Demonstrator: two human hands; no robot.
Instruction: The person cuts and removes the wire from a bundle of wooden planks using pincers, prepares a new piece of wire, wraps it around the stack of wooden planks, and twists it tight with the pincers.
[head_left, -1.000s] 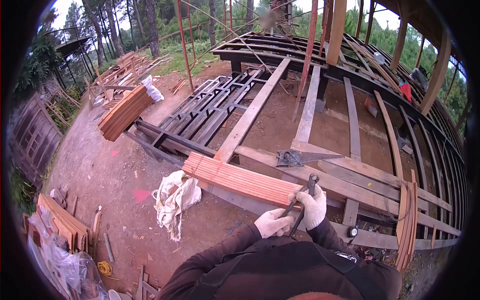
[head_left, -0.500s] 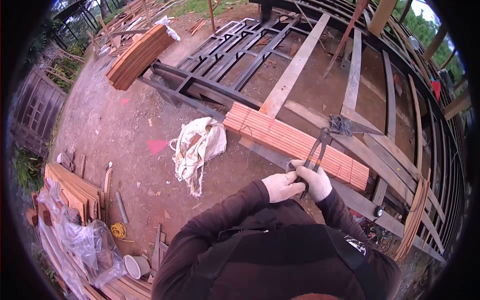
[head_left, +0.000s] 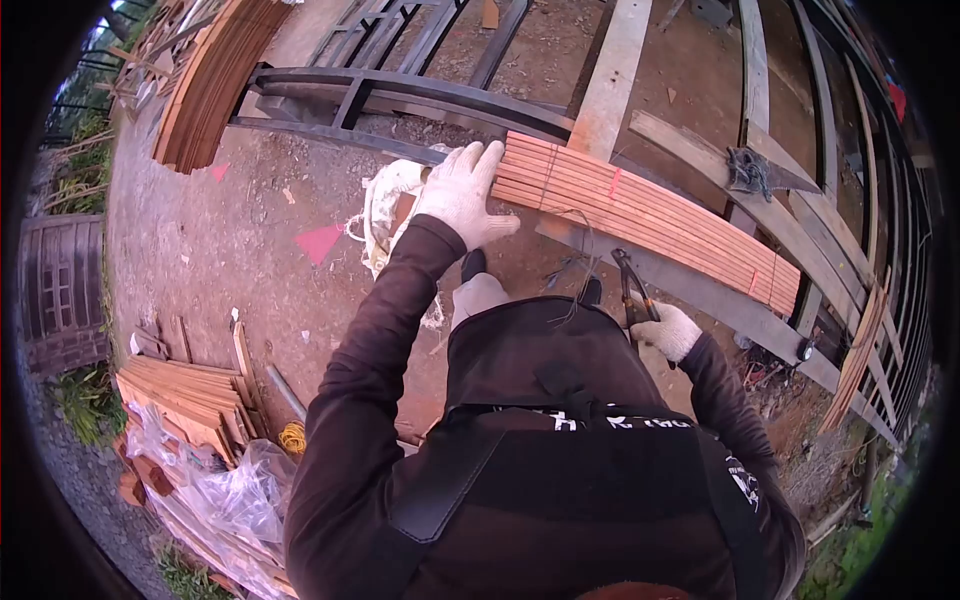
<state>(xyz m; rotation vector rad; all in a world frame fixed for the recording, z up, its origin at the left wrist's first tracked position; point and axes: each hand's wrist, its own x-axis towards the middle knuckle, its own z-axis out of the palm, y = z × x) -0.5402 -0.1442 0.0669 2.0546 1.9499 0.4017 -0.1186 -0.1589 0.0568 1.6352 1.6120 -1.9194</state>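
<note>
A bundle of reddish wooden strips [head_left: 650, 215] lies across the dark metal frame, with thin wire bound around it near both ends. At its left end my gloved left hand [head_left: 462, 195] is open, fingers spread and thumb out, the fingertips right at the end corner. My gloved right hand [head_left: 668, 332] is closed around the handles of black pincers [head_left: 626, 280], held low below the bundle's front side with the jaws pointing up. Loose thin wire [head_left: 588, 245] hangs in front of the bundle, above my lap.
A white cloth sack [head_left: 382, 205] lies on the ground behind my left hand. Another stack of boards [head_left: 215, 85] rests on the frame at far left. A saw [head_left: 790, 178] with a dark rag [head_left: 747, 170] lies on planks at right. Plastic-covered boards [head_left: 185, 400] are lower left.
My hands have moved apart. The left let go near the pincers and went left to the bundle's end; the right lowered the pincers off the bundle. The view has shifted downward.
</note>
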